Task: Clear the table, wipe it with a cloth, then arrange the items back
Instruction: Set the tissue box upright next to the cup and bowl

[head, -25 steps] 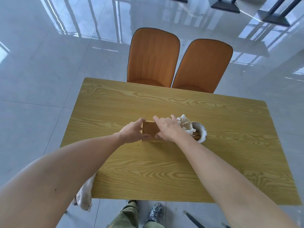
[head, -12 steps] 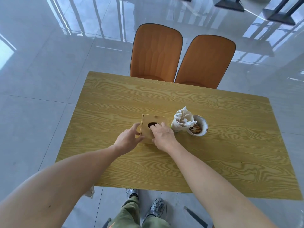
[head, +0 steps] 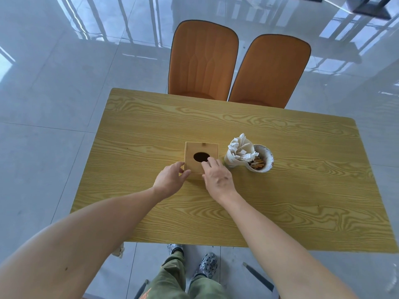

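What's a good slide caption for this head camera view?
Both hands, left and right, touch a wooden box on the table.

Square wooden box (head: 201,157), round hole on top, flat mid-table (head: 280,190), perhaps empty.

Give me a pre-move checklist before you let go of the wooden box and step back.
1. Wooden box flat on the table: ok.
2. Left hand touching the box's near left corner: ok.
3. Right hand on the box top, grip light: ok.
4. Box apart from the napkin cup: ok.
5. Napkin cup upright, touching the ashtray bowl: ok.
6. Table wiped dry: cannot tell.
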